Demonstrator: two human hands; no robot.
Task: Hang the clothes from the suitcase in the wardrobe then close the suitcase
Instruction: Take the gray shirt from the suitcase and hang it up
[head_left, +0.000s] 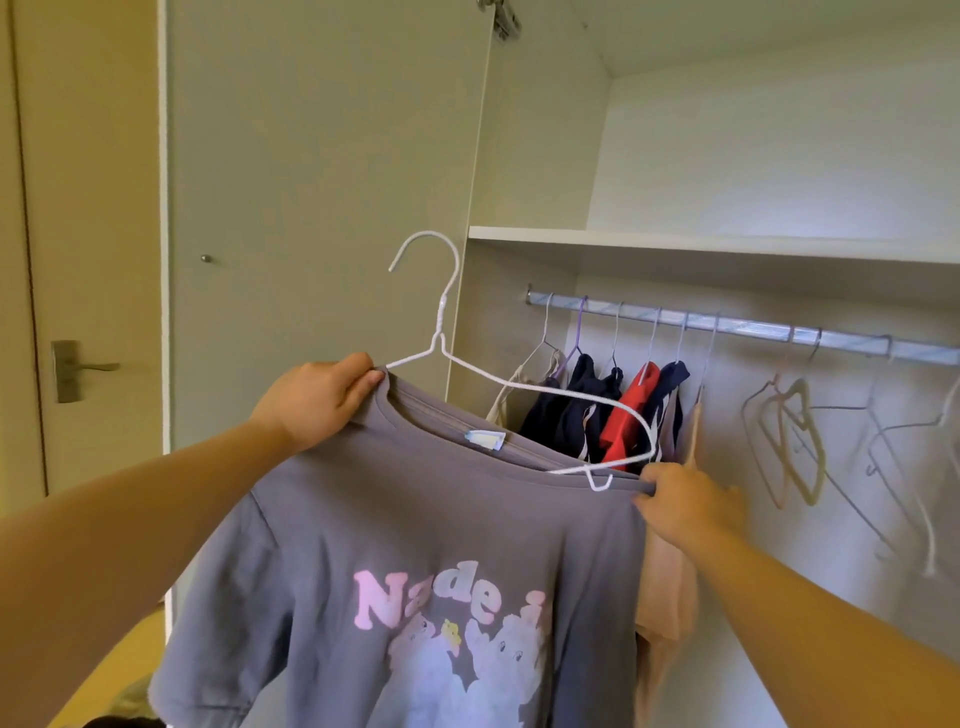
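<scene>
Grey-purple T-shirt (415, 519) with pink lettering is held up in front of the open wardrobe (727, 156), not on the rail (753, 328). Left hand (317, 400): grip closed, thumb and fingers pinching the collar at its left end, where one arm of the white wire hanger (441, 322) meets the cloth. Right hand (685, 501): grip closed on the shoulder edge at the collar's right end, just below the hanger's small lower hook. Hanger's right arm lies outside and above the neckline. Its top hook is free and upright, in front of the wardrobe door (322, 182). Wardrobe contents: a shelf (675, 240) above the rail. On the rail's left part, a close row of hung garments (631, 415): beige, navy, navy, red, navy, pale peach. Further right on the rail, several empty hangers (795, 441), spaced apart. Room door (78, 260) with lever handle at far left, shut.
</scene>
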